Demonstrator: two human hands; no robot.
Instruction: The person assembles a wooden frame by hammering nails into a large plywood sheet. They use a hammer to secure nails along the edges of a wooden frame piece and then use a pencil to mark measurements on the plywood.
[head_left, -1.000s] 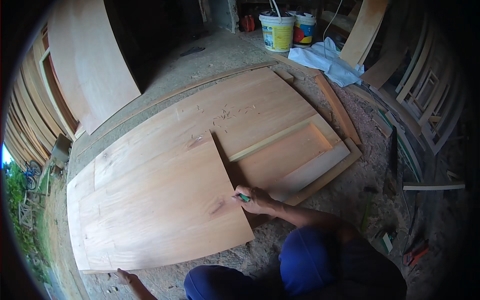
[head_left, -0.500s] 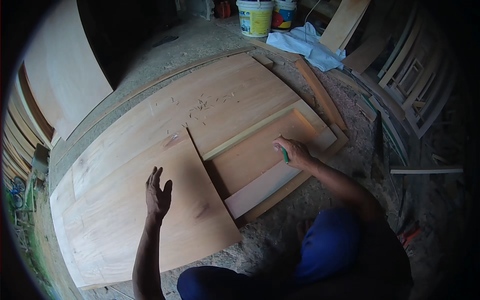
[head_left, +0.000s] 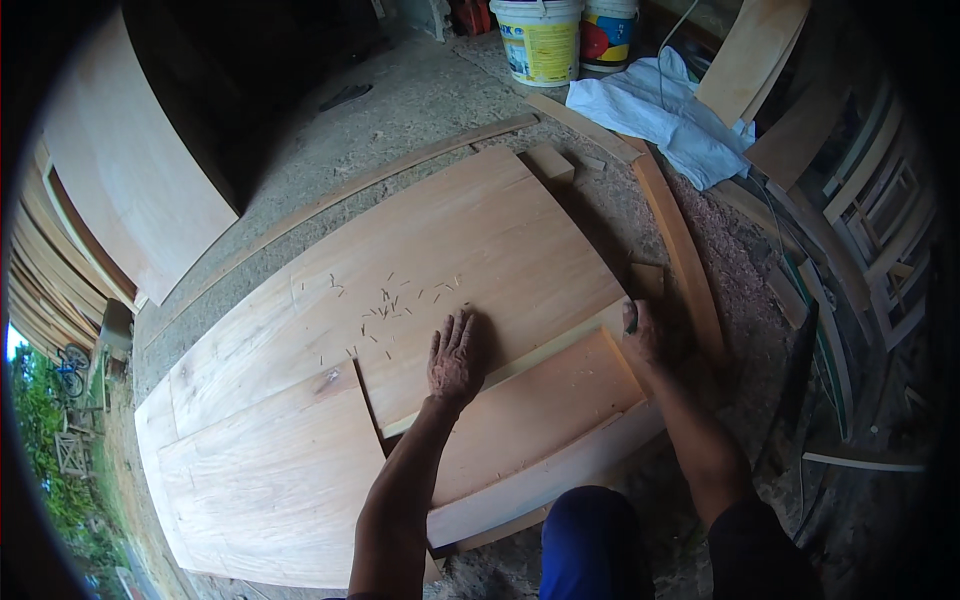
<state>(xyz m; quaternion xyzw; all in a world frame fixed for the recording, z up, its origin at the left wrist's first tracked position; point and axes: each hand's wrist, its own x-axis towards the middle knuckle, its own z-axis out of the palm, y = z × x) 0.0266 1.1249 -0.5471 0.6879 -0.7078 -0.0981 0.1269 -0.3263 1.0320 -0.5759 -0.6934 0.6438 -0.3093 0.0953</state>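
Note:
A large plywood panel (head_left: pixel 480 215) lies low over the ground, with an open rectangular recess (head_left: pixel 550 410) along its near right side. Wooden strips frame this recess. My left hand (head_left: pixel 455 365) rests flat on the panel just beyond the recess, fingers stretched and slightly apart. Several small nails (head_left: pixel 385 300) lie scattered past its fingertips. At the right end of the recess, my right hand (head_left: pixel 645 338) is closed by the corner of the panel and frame. Something small and dark shows at its fingers, too little to name.
An orange-brown timber (head_left: pixel 680 260) lies along the right, near a wood block (head_left: pixel 548 163). Two paint buckets (head_left: pixel 540 40) and a white sheet (head_left: pixel 665 115) are at the back. Another plywood board (head_left: pixel 130 170) leans at left. Wooden frames (head_left: pixel 885 220) stand at right.
My left hand has come down onto the panel, farther right. My right hand, earlier over the recess with a slim green thing, has moved right to the corner. The view has shifted.

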